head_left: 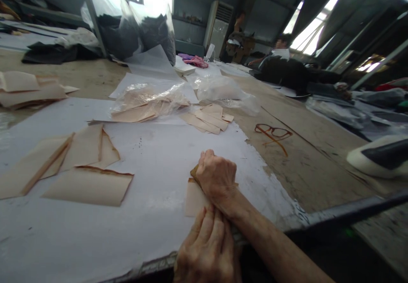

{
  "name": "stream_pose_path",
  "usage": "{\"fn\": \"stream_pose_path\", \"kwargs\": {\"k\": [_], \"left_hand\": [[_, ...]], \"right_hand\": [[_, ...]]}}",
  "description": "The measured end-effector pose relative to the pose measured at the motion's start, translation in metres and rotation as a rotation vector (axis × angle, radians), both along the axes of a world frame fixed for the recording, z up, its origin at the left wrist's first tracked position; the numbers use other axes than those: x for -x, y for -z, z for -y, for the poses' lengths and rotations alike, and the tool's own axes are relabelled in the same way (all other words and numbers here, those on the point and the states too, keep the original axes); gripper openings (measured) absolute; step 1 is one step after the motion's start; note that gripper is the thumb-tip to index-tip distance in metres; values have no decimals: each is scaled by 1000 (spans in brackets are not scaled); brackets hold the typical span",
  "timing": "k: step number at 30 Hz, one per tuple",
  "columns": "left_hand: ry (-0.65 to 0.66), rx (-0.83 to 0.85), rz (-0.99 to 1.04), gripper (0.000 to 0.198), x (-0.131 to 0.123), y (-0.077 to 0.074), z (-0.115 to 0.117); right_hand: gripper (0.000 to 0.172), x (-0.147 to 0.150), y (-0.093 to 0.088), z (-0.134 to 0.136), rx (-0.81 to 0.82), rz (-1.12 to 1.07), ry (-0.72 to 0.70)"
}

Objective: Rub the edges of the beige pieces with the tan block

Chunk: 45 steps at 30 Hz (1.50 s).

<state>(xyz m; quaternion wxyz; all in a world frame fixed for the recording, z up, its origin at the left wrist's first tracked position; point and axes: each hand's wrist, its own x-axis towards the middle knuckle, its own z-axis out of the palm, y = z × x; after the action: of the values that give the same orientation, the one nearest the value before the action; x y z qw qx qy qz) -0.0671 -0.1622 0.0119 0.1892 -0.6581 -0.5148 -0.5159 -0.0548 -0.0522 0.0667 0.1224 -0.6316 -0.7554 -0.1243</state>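
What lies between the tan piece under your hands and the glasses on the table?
In the head view, only bare white sheet and then worn tabletop separate the tan piece from the glasses; no loose object lies there.

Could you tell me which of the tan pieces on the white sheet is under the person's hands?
The small tan piece at the near table edge: the right hand presses on it, the left hand touches its lower edge. The other tan pieces lie untouched farther left.

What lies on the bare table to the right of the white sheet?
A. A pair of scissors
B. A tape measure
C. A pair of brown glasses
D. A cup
C, since a pair of brown glasses lies on the bare table, just past the edge of the white sheet.
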Motion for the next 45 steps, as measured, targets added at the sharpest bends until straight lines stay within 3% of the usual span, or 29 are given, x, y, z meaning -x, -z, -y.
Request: {"fn": "stream_pose_path", "kwargs": {"k": [9, 15, 18, 22, 28, 32, 42, 45], "left_hand": [[23, 25, -87, 28, 7, -1, 1], [18, 36, -147, 31, 9, -4, 2], [24, 28, -144, 31, 9, -3, 2], [70, 49, -71, 25, 9, -6, 4], [17, 12, -51, 19, 4, -9, 3], [-33, -49, 64, 18, -4, -3, -1], [-1, -6, -1, 27, 0, 1, 0], [-11, 5, -60, 28, 3, 1, -2]], "right_hand": [[29, 13, 8, -20, -156, -96, 7], [29, -2, -16, -21, -157, -264, 214], [29, -11, -24, -1, -103, -231, 116], [27, -6, -14, 17, 9, -100, 26], [25, 5, 3, 4, -42, -8, 36], [26, 5, 4, -2, -104, 16, 11], [27, 17, 9, -20, -119, -60, -40], [28, 18, 4, -29, -118, -137, 55]]}}
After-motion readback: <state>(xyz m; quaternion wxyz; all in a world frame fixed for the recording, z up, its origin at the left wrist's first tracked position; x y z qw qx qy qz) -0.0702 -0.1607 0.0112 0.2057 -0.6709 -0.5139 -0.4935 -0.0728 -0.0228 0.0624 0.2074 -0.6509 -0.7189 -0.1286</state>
